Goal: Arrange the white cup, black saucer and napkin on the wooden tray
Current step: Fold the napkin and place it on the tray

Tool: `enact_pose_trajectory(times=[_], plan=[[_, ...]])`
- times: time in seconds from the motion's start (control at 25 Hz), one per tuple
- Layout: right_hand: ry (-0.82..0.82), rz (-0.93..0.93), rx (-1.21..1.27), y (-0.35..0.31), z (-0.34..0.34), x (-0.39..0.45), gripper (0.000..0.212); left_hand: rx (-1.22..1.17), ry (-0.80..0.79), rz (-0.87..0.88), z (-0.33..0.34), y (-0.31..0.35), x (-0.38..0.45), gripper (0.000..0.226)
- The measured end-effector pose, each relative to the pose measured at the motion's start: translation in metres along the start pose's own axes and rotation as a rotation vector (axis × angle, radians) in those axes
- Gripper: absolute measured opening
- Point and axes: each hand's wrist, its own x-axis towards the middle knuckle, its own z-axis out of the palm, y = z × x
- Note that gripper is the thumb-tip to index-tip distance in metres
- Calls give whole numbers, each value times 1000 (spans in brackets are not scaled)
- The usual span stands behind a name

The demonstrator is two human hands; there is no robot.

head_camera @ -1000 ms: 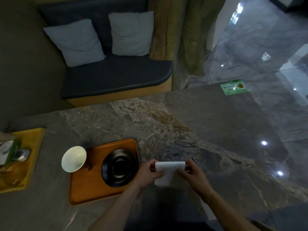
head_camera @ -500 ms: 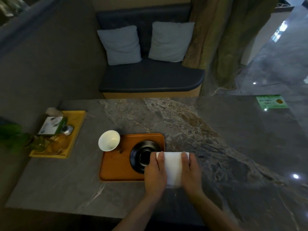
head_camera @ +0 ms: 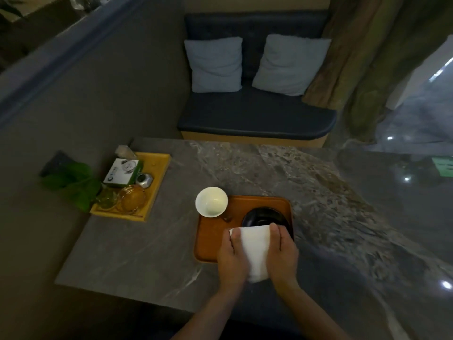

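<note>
Both hands — left hand, right hand — hold napkin.

A white napkin, white cup, black saucer, orange-brown tray and grey veined table are seen.

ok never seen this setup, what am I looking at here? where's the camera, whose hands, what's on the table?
There is no robot. A person wears one camera on the head, looking down at their own bare hands. The left hand and right hand hold a white napkin between them, over the near edge of the wooden tray. On the tray sit a black saucer and, at its far left corner, a white cup. The tray rests on a stone table, with a yellow tray of small items to the left.
</note>
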Motion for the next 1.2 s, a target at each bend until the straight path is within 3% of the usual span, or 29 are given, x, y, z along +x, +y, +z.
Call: enact_pose_trajectory(times=[0.16,0.28,0.4,0.52,0.68,0.88,1.2], plan=[[-61,57,12,2,41,-13,22,20,-17,-35,-40,-18,28,29],[-296,178,-11,2,57,-18,8,56,-168,-184,-76,-35,51,19],[-549,298,-30,0,67,-20,34,-18,-352,-453,-112,-59,72,27],[-668,348,-33,1,70,-23,49,-98,-491,-593,-135,-76,84,37],[-567,331,-33,14,80,-23,46,40,-564,-511,-148,-82,96,47],[-406,265,-152,25,98,-9,51,283,-519,-312,-138,-82,115,61],[-398,210,-393,30,116,6,55,529,-470,-183,-120,-91,130,62]])
